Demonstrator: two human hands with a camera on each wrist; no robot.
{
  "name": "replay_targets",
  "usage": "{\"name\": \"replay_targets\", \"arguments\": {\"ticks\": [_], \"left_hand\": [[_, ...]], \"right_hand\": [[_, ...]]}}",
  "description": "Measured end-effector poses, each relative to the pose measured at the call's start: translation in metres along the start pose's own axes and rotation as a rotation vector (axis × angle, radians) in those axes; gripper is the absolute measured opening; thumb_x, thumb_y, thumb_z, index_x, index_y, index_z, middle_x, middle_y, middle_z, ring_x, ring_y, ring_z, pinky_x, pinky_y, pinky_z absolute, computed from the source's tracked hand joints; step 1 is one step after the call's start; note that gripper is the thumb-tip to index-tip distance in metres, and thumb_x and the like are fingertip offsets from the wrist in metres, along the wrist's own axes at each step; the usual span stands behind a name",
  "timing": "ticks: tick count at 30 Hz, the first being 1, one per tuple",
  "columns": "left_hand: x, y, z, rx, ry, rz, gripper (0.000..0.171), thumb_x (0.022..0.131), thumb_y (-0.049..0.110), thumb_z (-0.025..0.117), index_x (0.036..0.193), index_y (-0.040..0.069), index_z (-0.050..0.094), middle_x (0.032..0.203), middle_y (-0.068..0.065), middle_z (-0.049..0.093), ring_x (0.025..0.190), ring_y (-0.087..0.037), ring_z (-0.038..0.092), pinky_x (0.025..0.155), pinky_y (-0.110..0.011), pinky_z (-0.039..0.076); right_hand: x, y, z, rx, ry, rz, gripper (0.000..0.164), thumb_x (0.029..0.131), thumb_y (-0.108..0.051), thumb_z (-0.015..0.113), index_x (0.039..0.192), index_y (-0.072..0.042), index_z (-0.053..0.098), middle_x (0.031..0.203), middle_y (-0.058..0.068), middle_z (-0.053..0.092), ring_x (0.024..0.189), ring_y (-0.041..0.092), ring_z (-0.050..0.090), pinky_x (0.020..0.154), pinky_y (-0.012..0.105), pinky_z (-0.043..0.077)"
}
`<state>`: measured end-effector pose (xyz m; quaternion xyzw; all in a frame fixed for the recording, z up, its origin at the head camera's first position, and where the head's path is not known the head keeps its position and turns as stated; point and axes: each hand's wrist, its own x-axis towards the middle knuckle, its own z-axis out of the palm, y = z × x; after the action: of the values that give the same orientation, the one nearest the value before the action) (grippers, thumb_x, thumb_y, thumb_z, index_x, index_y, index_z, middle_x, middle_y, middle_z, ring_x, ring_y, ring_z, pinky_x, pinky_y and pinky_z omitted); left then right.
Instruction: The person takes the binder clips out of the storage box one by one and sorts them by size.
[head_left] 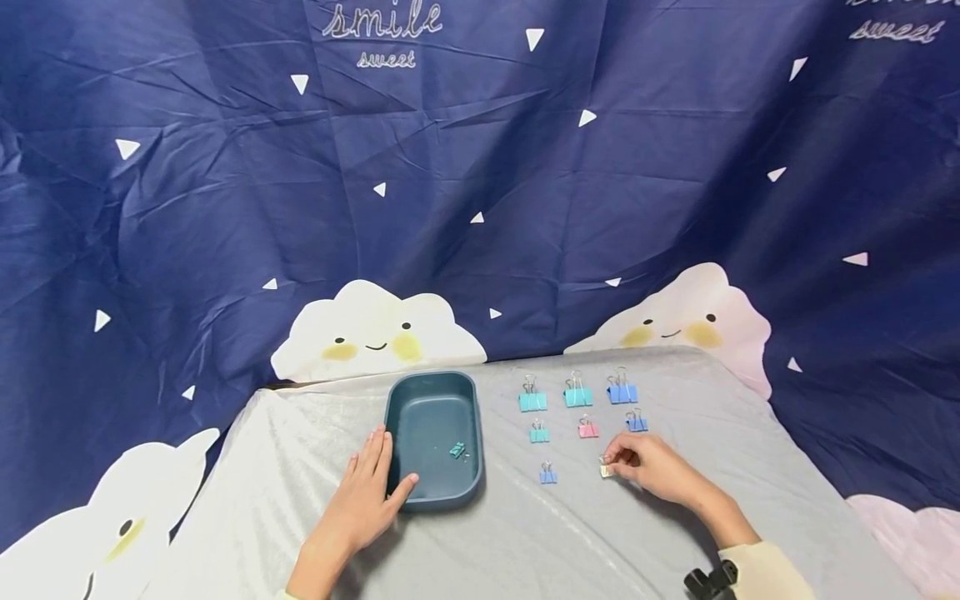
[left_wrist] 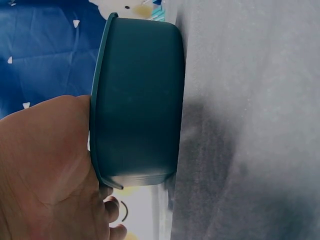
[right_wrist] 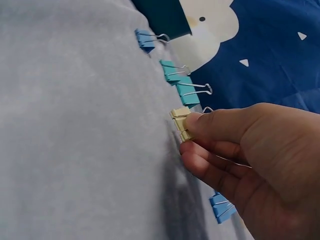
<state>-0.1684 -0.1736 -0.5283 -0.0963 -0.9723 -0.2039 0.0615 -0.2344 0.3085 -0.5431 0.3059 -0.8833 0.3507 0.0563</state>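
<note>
In the head view my right hand (head_left: 654,468) pinches a small yellow binder clip (head_left: 605,472) at the near end of the laid-out clips. The right wrist view shows the thumb and fingers on the yellow clip (right_wrist: 181,124), its front facing the cloth side. My left hand (head_left: 363,492) rests against a dark teal tub (head_left: 432,503), fingers straight along its left side and thumb over the near rim. Inside the tub lies a small teal binder clip (head_left: 457,450). The left wrist view shows the tub's outer wall (left_wrist: 137,100) beside the palm.
Back row: two large teal clips (head_left: 532,402) (head_left: 578,397) and a blue one (head_left: 622,393). Before them are a smaller teal clip (head_left: 539,435), a pink clip (head_left: 588,430) and a blue clip (head_left: 637,424). A small blue clip (head_left: 548,477) lies nearer. Grey cloth (head_left: 525,550) covers the table.
</note>
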Motion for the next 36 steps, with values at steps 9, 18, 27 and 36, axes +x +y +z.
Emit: {"name": "replay_targets", "arguments": {"ticks": [9,18,27,36], "left_hand": [[0.000,-0.001,0.000,0.019,-0.020,-0.012,0.088,0.108,0.054,0.055,0.167,-0.004,0.025,0.178,-0.021,0.017,0.165,-0.042,0.019,0.130,-0.066,0.021],[0.000,-0.004,0.003,0.000,0.012,0.013,0.088,0.107,0.051,0.058,0.165,-0.007,0.028,0.176,-0.024,0.021,0.162,-0.046,0.024,0.127,-0.070,0.024],[0.001,-0.002,-0.001,0.017,-0.031,-0.010,0.087,0.109,0.052,0.055,0.167,-0.005,0.024,0.178,-0.022,0.017,0.165,-0.043,0.018,0.131,-0.066,0.020],[0.000,-0.002,0.000,0.016,-0.012,0.005,0.087,0.108,0.052,0.056,0.166,-0.006,0.026,0.177,-0.023,0.020,0.164,-0.044,0.020,0.129,-0.067,0.023]], "right_hand": [[-0.002,0.007,0.006,-0.011,-0.017,0.059,0.013,0.091,-0.007,0.083,0.094,-0.015,0.074,0.086,-0.011,0.069,0.077,-0.005,0.057,0.067,0.021,0.052],[-0.003,0.009,0.006,0.043,-0.022,0.079,0.009,0.094,-0.007,0.080,0.100,-0.011,0.074,0.090,-0.006,0.071,0.077,-0.001,0.061,0.067,0.021,0.054],[-0.002,0.004,0.001,0.087,-0.031,0.100,0.008,0.098,-0.008,0.076,0.105,-0.008,0.073,0.090,-0.002,0.072,0.077,0.001,0.062,0.064,0.022,0.055],[0.002,-0.007,-0.011,0.041,0.016,0.101,0.009,0.098,-0.003,0.072,0.107,-0.003,0.073,0.084,0.002,0.072,0.069,0.004,0.062,0.063,0.023,0.056]]}}
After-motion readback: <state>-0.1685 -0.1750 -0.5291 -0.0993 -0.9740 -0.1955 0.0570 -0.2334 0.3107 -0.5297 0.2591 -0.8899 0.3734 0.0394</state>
